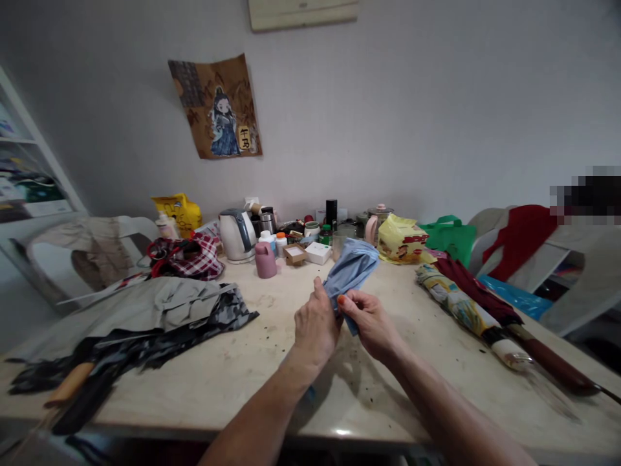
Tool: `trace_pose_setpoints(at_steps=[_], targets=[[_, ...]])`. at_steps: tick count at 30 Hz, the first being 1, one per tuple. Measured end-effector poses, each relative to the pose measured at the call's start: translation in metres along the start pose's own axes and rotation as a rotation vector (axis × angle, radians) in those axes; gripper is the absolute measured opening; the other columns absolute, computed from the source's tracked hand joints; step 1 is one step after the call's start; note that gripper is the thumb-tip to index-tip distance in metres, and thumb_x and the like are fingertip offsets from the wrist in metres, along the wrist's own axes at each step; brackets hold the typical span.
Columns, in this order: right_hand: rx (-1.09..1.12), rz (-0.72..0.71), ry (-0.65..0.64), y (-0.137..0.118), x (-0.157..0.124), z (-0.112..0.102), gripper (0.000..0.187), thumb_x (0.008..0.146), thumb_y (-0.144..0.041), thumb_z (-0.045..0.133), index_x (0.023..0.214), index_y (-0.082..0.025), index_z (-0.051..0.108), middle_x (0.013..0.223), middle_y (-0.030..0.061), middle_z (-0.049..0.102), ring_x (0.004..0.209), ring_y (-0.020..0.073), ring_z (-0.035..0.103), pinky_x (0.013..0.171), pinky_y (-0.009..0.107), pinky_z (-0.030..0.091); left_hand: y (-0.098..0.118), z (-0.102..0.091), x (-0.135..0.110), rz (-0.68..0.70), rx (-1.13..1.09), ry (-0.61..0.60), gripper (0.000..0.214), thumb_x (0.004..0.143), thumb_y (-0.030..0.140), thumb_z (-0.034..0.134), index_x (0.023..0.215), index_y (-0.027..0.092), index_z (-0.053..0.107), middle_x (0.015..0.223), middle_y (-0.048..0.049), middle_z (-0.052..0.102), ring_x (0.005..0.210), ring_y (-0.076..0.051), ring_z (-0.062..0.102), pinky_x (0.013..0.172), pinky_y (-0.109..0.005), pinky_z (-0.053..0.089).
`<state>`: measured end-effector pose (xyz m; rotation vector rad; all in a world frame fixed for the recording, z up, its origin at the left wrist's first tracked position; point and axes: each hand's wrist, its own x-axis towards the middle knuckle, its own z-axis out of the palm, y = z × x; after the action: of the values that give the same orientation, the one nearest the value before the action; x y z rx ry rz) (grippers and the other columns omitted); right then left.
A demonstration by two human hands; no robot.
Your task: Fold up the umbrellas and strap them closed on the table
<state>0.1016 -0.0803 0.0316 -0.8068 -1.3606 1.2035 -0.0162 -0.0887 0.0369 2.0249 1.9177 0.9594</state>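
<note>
Shows plain light blue on the gathered fabric (353,262), grey-and-black camouflage on the spread cloth (233,312), red-and-white plaid on the bunched cloth (198,259). Bears multicoloured print on the patterned umbrella (452,298), deep maroon on the plain umbrella (478,290), green on the bag (453,238).

Two dark characters (244,134), seemingly "午马", stacked on the yellow label (244,138) of a brown wall poster (198,133), red lettering (406,238) on a yellow packet (394,254) too blurred to read
</note>
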Motion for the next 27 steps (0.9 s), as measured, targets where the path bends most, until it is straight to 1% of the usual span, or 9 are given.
trace_pose_setpoints(at_steps=[4,7,9,12,14,16,21,24,27], targets=[[0.128,0.014,0.185,0.005,0.010,-0.008,0.048,0.060,-0.055,0.081,0.054,-0.016,0.053,0.052,-0.0037,0.043,0.049,0.0072,0.032,0.048,0.022,0.024,-0.004,0.003,0.001,0.170,-0.114,-0.091,0.081,0.079,0.027,0.063,0.150,0.007,0.028,0.128,-0.0254,0.058,0.119,-0.039,0.058,0.100,-0.047,0.042],[0.252,0.044,0.284,0.005,0.019,-0.018,0.045,0.052,-0.044,0.085,0.050,-0.017,0.050,0.050,-0.0049,0.041,0.048,0.0061,0.030,0.045,0.021,0.022,-0.012,0.000,0.009,0.248,-0.430,-0.166,0.085,0.067,0.033,0.075,0.143,0.015,0.040,0.135,-0.0198,0.052,0.125,-0.035,0.052,0.106,-0.047,0.041],[0.347,0.063,0.294,0.005,0.021,-0.020,0.043,0.049,-0.038,0.085,0.050,-0.017,0.048,0.049,-0.0056,0.041,0.046,0.0059,0.030,0.042,0.021,0.023,-0.017,-0.001,0.014,0.150,-0.743,-0.227,0.086,0.062,0.037,0.079,0.138,0.020,0.044,0.133,-0.0160,0.051,0.113,-0.029,0.058,0.095,-0.044,0.050],[0.442,0.100,0.239,0.003,0.016,-0.016,0.041,0.051,-0.035,0.084,0.051,-0.018,0.046,0.047,-0.0065,0.040,0.043,0.0062,0.032,0.040,0.020,0.028,-0.022,0.002,0.016,-0.010,-1.198,-0.567,0.083,0.057,0.043,0.083,0.130,0.020,0.048,0.117,-0.0113,0.060,0.086,-0.020,0.064,0.072,-0.036,0.056],[0.449,0.103,0.198,0.002,0.011,-0.012,0.042,0.053,-0.037,0.083,0.052,-0.018,0.045,0.046,-0.0067,0.040,0.041,0.0062,0.033,0.038,0.020,0.029,-0.025,0.004,0.014,-0.042,-1.342,-0.797,0.072,0.053,0.044,0.085,0.113,0.017,0.057,0.095,-0.0065,0.065,0.068,-0.016,0.062,0.059,-0.030,0.056],[0.423,0.110,0.127,0.001,0.007,-0.013,0.044,0.056,-0.039,0.083,0.052,-0.018,0.045,0.044,-0.0069,0.039,0.038,0.0060,0.032,0.037,0.020,0.029,-0.027,0.005,0.013,-0.074,-1.347,-0.884,0.058,0.048,0.040,0.085,0.093,0.014,0.061,0.075,-0.0026,0.064,0.053,-0.013,0.058,0.046,-0.024,0.049],[0.258,0.028,-0.093,-0.004,0.012,-0.034,0.038,0.065,-0.047,0.081,0.061,-0.018,0.057,0.062,-0.0004,0.056,0.054,0.0117,0.052,0.048,0.024,0.044,-0.024,-0.003,0.012,-0.096,-1.222,-0.645,0.037,0.050,0.025,0.080,0.080,0.012,0.064,0.066,-0.0020,0.064,0.051,-0.010,0.055,0.046,-0.020,0.044],[0.057,-0.037,-0.008,-0.004,0.022,-0.048,0.040,0.065,-0.054,0.081,0.075,-0.017,0.066,0.083,0.0047,0.066,0.080,0.0164,0.060,0.070,0.027,0.049,-0.020,-0.007,0.014,-0.076,-1.181,-0.400,0.040,0.051,0.017,0.077,0.088,0.014,0.061,0.070,0.0004,0.064,0.055,-0.009,0.052,0.051,-0.021,0.045],[-0.081,0.009,0.064,0.001,0.028,-0.052,0.050,0.066,-0.065,0.075,0.069,-0.016,0.062,0.069,0.0035,0.063,0.063,0.0127,0.055,0.060,0.025,0.043,-0.020,-0.008,0.017,-0.054,-1.179,-0.243,0.066,0.050,0.010,0.075,0.112,0.018,0.052,0.082,0.0018,0.065,0.065,-0.011,0.056,0.058,-0.023,0.047]])
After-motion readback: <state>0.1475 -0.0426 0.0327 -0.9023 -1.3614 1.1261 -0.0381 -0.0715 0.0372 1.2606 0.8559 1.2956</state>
